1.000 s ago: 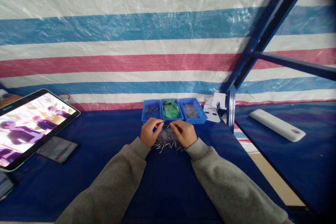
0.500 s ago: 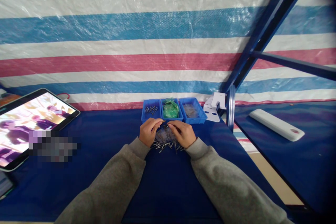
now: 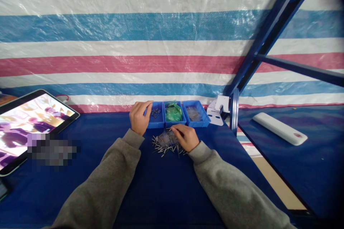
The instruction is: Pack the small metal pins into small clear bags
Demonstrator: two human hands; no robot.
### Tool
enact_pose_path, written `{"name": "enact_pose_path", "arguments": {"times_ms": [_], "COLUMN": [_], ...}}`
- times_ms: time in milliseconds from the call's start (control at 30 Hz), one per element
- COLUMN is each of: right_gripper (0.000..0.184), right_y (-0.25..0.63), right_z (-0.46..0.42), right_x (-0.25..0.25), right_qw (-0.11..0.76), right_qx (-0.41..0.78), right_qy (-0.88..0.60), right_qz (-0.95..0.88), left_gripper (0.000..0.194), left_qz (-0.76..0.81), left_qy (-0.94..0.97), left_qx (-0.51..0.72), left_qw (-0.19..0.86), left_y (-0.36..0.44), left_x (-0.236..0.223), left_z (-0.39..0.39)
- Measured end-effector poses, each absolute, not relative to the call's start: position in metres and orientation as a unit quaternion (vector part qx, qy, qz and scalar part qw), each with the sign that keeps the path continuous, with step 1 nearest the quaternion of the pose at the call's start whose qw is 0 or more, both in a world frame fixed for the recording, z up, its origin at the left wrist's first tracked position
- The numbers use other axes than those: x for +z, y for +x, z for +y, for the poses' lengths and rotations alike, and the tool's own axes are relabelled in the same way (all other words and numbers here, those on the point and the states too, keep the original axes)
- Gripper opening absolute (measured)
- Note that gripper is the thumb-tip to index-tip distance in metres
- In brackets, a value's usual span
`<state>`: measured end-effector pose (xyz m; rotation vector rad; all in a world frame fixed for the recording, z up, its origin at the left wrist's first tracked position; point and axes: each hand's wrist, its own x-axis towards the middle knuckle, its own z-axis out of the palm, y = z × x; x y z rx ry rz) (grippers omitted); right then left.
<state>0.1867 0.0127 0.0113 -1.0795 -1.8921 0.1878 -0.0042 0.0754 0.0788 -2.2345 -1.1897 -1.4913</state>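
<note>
Over the left edge of a blue bin (image 3: 158,124) is my left hand (image 3: 139,116), its thumb and fingers drawn together. Whatever they might hold is too small to make out. Short metal pins (image 3: 156,113) lie inside that bin. My right hand (image 3: 187,137) hovers at the right side of a loose pile of thin metal pins (image 3: 164,147), pinching what looks like one thin metal pin (image 3: 168,128) that points left. A clear plastic bag (image 3: 166,136) lies among the pile, partly covered.
Beside the left bin stand a blue bin (image 3: 174,124) with a green plastic bag (image 3: 172,112) and another (image 3: 202,124) with clear bags (image 3: 194,113). White cut-out pieces (image 3: 215,116) lean near a blue metal post (image 3: 234,111). A tablet (image 3: 37,121) lies left; a white bar (image 3: 279,128) lies right.
My left hand has moved left and up, from beside my right hand to the left bin. My right hand stays pinched over the pile.
</note>
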Motion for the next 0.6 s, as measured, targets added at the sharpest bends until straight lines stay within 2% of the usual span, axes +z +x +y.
{"name": "enact_pose_path", "arguments": {"times_ms": [100,167,400,500,600], "right_gripper": [0.023,0.024,0.026,0.026,0.025], "right_y": [0.186,0.186,0.185,0.186,0.188], "right_z": [0.013,0.012,0.012,0.013,0.015], "right_x": [0.011,0.011,0.011,0.010,0.008], "right_qw": [0.456,0.454,0.449,0.445,0.431], "right_qx": [0.076,0.077,0.072,0.066,0.065], "right_qy": [-0.442,-0.444,-0.442,-0.453,-0.469], "right_qz": [-0.768,-0.768,-0.773,-0.770,-0.768], "left_gripper": [0.047,0.053,0.027,0.024,0.022], "left_qz": [-0.481,-0.498,-0.464,-0.450,-0.460], "left_qy": [-0.767,-0.765,-0.782,-0.796,-0.819], "left_qx": [-0.410,-0.392,-0.415,-0.405,-0.342], "left_qw": [0.116,0.114,0.036,0.004,0.008], "left_y": [-0.002,-0.002,-0.010,-0.009,-0.007], "left_x": [0.078,0.075,0.040,0.029,0.030], "left_z": [0.073,0.069,0.062,0.059,0.055]}}
